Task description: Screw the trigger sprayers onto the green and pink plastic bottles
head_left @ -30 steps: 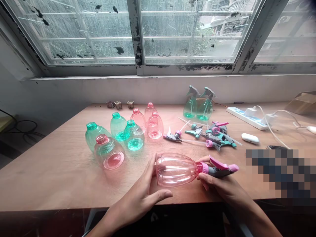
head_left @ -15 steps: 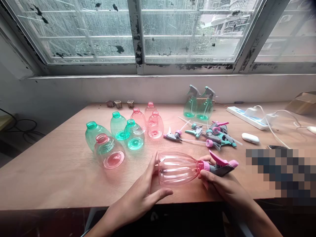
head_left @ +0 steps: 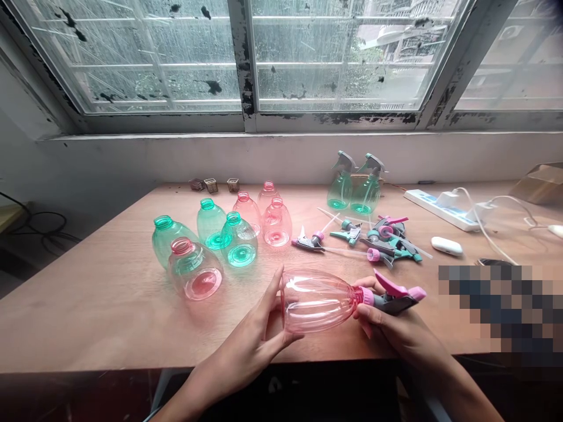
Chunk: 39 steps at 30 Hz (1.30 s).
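Note:
A clear pink spray bottle lies sideways in the air above the table's front edge. Its pink and grey trigger head sits on the neck and points right. My left hand is curved around the base, its thumb along the lower side and fingers at the far side. With thumb and fingers, my right hand grips the pink collar at the neck. Some fingers of both hands are hidden behind the bottle.
Headless pink bottles and green bottles stand at left. Loose trigger heads lie in a heap beyond my right hand. Two assembled green spray bottles, a power strip and a white case are farther back.
My left thumb has come in against the lower side of the bottle's base, closing the gap seen before. The bottle has turned slightly about its length; my right hand keeps its grip on the collar.

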Each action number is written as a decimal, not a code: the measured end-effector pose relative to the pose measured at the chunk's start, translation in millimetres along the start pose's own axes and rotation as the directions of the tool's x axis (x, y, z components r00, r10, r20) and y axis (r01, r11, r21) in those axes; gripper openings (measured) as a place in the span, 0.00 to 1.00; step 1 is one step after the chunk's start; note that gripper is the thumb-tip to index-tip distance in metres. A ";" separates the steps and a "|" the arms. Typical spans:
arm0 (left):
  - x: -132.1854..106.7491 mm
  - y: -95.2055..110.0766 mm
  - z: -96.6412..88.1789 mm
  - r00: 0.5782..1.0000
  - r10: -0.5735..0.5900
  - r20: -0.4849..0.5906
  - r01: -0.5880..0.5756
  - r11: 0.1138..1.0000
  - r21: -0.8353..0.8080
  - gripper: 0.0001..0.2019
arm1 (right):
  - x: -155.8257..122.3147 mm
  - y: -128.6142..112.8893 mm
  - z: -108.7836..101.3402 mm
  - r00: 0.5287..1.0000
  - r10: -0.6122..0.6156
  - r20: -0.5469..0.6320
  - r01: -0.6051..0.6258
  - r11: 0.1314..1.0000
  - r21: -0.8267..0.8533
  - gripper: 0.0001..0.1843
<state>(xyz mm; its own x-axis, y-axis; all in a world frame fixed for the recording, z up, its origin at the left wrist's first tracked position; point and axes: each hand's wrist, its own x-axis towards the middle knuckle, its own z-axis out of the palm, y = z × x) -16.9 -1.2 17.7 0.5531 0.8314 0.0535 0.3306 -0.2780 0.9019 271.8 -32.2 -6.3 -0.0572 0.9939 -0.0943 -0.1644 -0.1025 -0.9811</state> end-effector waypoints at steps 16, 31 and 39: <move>-1.5 2.4 -1.3 1.000 -0.012 0.019 0.012 1.000 0.023 0.47 | -0.1 0.0 -0.1 1.000 -0.013 -0.004 0.013 1.000 -0.023 0.20; -3.1 7.2 -4.8 0.991 -0.105 0.083 0.104 0.994 0.015 0.51 | -1.3 -0.7 0.8 1.000 0.016 0.008 -0.016 0.999 0.043 0.19; -1.5 4.3 -4.4 0.990 -0.117 0.073 0.114 0.993 0.039 0.50 | 2.3 5.4 -3.5 0.999 -0.020 0.031 0.020 1.000 0.015 0.17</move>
<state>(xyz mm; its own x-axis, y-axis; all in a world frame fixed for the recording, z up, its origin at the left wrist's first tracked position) -19.7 -1.5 23.3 0.5652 0.8207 -0.0835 0.4207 -0.1997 0.8849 274.1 -30.3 -12.4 -0.0848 0.9940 -0.0689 -0.1805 -0.0833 -0.9800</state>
